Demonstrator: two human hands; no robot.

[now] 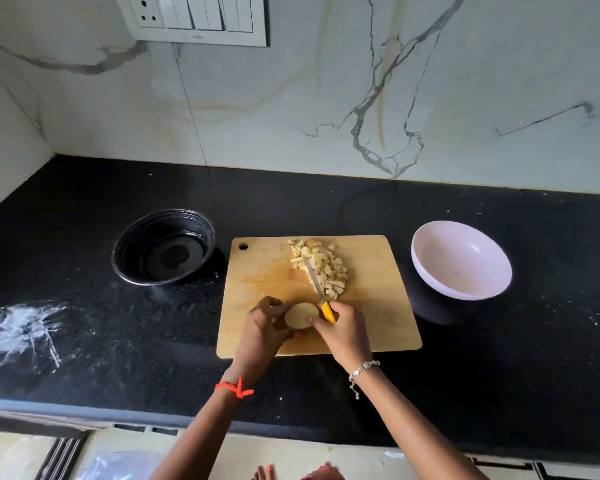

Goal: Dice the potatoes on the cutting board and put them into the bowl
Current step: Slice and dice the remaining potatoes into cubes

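A bare strip of black speckled stone surface (326, 202) lies between the light wooden rectangular cutting board (378, 306) and the pale pink round bowl (461, 261) on its right. A heap of pale diced potato (321, 268) blocks the board's far middle; the board's right part is bare wood. A black round metal pan (163, 245) stands just left of the board.

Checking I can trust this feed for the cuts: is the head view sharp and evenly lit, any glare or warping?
Head view: cutting board, diced potato and knife read sharp; corners darken; countertop edges bow with the wide lens; small glare spot inside the white bowl, glints on the black bowl.
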